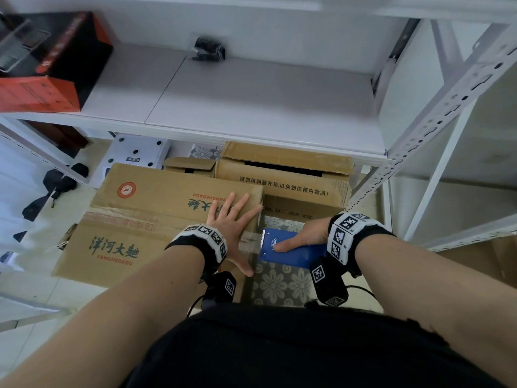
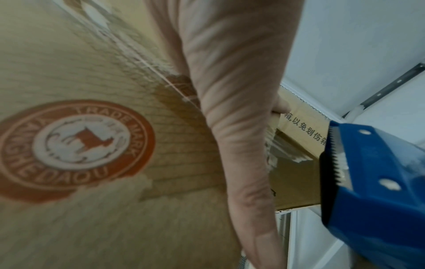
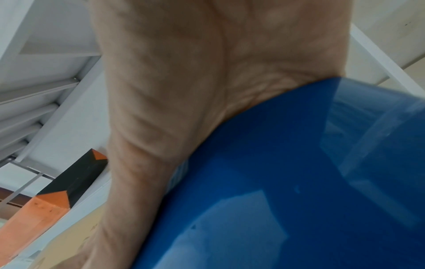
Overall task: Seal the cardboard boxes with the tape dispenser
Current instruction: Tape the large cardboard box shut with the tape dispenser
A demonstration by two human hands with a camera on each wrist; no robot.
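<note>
A large brown cardboard box (image 1: 145,219) with green lettering and a red round stamp (image 2: 73,147) lies on the floor. My left hand (image 1: 233,222) presses flat on its right end, fingers spread, over a strip of clear tape (image 1: 247,243). My right hand (image 1: 305,238) grips a blue tape dispenser (image 1: 291,249) just off the box's right edge, thumb laid along its top. The toothed blade (image 2: 334,154) faces the box. Clear tape runs from the blade to the box. In the right wrist view the blue dispenser (image 3: 287,182) fills the frame under my palm.
A second brown box (image 1: 285,175) with half-open flaps stands behind to the right, and a small one (image 1: 190,165) beside it. A white shelf (image 1: 251,102) overhangs them, holding a red-and-black box (image 1: 50,65). A perforated white upright (image 1: 436,119) stands at right. Patterned floor tiles (image 1: 279,281) show below the dispenser.
</note>
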